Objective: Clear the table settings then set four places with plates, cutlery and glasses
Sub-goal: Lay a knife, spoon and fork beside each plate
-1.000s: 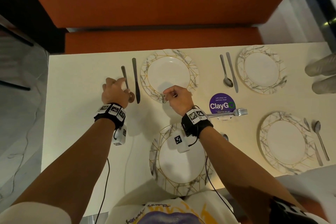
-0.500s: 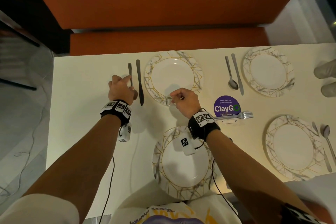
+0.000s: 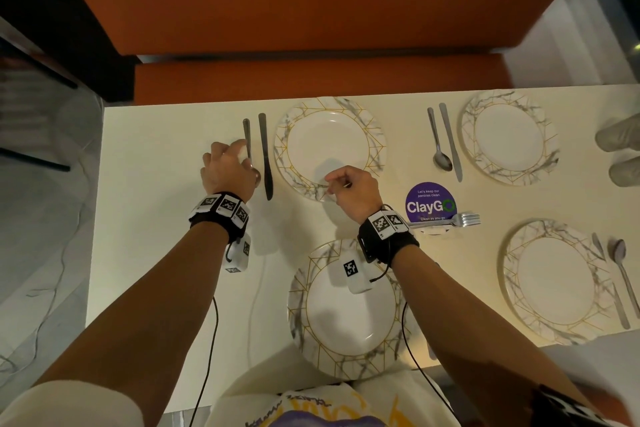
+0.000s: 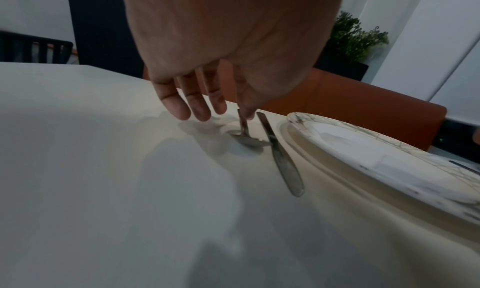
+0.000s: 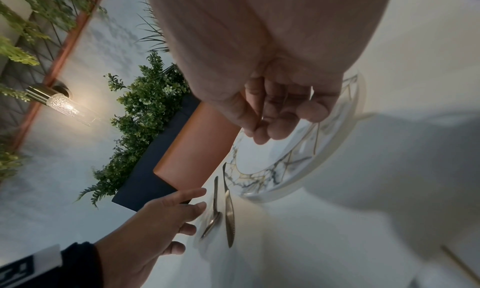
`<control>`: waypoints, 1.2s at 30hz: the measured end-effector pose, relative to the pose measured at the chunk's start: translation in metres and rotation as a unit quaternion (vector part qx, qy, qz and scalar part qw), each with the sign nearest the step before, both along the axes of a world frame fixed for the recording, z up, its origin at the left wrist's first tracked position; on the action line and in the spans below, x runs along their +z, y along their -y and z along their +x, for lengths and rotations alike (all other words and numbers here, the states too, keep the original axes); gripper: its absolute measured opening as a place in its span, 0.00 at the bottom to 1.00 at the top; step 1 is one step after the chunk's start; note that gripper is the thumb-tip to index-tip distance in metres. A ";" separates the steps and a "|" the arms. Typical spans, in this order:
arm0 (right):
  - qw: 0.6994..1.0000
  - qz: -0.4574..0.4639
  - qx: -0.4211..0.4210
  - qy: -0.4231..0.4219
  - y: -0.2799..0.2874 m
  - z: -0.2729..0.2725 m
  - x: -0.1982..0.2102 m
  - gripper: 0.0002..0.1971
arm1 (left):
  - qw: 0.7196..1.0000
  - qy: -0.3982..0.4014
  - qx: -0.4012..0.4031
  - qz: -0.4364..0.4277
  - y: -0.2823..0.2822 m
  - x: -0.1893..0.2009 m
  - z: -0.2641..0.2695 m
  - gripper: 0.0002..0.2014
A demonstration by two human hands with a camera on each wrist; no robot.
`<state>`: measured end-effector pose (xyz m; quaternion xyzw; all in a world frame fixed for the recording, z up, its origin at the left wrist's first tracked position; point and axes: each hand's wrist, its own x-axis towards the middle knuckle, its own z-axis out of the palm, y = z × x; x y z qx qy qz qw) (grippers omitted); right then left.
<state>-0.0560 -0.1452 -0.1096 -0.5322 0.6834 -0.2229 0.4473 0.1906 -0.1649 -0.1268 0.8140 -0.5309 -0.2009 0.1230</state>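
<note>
on the tabletop (image 3: 166,156) there are four plates: one far left (image 3: 329,146), one far right (image 3: 509,139), one at the near edge (image 3: 343,326) and one near right (image 3: 550,282). three spoons show: one by the far left plate (image 3: 247,139), one by the far right plate (image 3: 439,146), one by the near right plate (image 3: 621,263). three knives show: one beside the first spoon (image 3: 265,156), one beside the second (image 3: 450,142), one partly under the near right plate's rim (image 3: 620,302). one fork (image 3: 457,220) lies by one round purple sticker (image 3: 430,203). two pale blurred glasses (image 3: 620,135) (image 3: 625,172) sit at the right edge. two hands are in view, a left (image 3: 227,168) and a right (image 3: 353,191).
</note>
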 end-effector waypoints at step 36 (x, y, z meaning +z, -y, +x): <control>0.979 0.075 0.014 -0.188 -0.037 -0.315 -0.018 0.06 | 0.965 -0.089 -0.231 0.084 -0.059 -0.003 -0.374 0.08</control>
